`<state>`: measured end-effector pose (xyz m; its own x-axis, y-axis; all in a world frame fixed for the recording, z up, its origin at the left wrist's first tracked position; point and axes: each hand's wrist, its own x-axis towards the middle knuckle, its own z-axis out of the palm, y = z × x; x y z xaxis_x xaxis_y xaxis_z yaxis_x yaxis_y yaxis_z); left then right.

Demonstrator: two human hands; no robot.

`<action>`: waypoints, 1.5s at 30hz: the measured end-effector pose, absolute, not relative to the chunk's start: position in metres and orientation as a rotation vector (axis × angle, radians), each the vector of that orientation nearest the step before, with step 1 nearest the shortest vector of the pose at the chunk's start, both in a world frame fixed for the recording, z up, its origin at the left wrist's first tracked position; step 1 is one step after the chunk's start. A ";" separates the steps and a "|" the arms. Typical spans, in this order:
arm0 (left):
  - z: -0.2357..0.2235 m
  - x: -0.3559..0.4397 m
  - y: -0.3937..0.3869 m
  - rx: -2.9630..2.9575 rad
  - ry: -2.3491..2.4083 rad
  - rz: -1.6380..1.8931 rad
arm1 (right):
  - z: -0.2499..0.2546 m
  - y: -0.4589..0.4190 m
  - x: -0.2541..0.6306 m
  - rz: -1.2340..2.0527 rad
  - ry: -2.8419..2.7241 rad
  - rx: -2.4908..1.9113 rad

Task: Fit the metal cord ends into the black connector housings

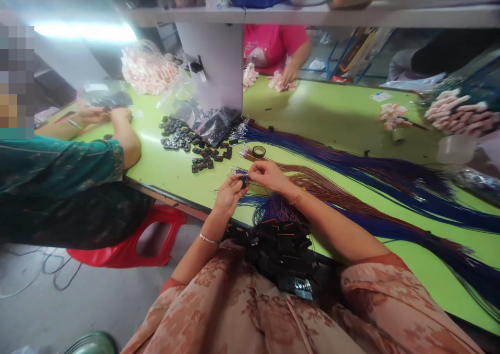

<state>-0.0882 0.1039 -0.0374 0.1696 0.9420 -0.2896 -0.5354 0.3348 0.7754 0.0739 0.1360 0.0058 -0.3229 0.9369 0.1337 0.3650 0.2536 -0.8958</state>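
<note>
Pinched in the fingers of my left hand (229,193) is a small black plastic connector housing (244,181). My right hand (269,176) meets it from the right, thumb and forefinger closed at the housing's edge; a wire end seems to be between them, too small to make out surely. Bundles of brown wires (332,182) and blue wires (351,216) with metal-tipped ends lie beside and under my right forearm. Loose black housings (203,159) are scattered beyond my left hand. Wired black housings (285,242) are heaped at my lap by the table edge.
A roll of black tape (258,151) lies past my hands. A plastic bag of black parts (214,125) stands by the white partition (214,62). A co-worker in a green sleeve (62,166) sits left, another in a pink shirt (273,44) works opposite. A red stool (156,239) is at left.
</note>
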 end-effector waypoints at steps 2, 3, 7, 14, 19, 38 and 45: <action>-0.038 -0.087 0.104 0.561 0.851 1.135 | 0.005 0.127 0.077 1.012 -1.810 -1.187; -0.039 -0.087 0.104 0.552 0.846 1.138 | 0.005 0.123 0.078 0.977 -1.818 -1.188; -0.042 -0.085 0.105 0.531 0.830 1.138 | -0.001 0.113 0.081 0.746 -1.897 -1.197; -0.043 -0.086 0.105 0.520 0.833 1.126 | -0.012 0.111 0.078 0.489 -2.001 -1.243; -0.044 -0.086 0.105 0.538 0.830 1.129 | -0.016 0.111 0.077 0.456 -2.004 -1.281; -0.038 -0.080 0.099 0.587 0.962 1.124 | -0.017 0.107 0.076 0.617 -2.087 -1.258; -0.037 -0.080 0.097 0.580 0.968 1.104 | -0.024 0.110 0.077 0.770 -1.932 -1.281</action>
<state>-0.0805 0.0971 -0.0367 0.1278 0.9265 -0.3540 -0.4723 0.3707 0.7997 0.0773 0.1096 -0.0235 -0.2798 0.9352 0.2169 0.5292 0.3388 -0.7779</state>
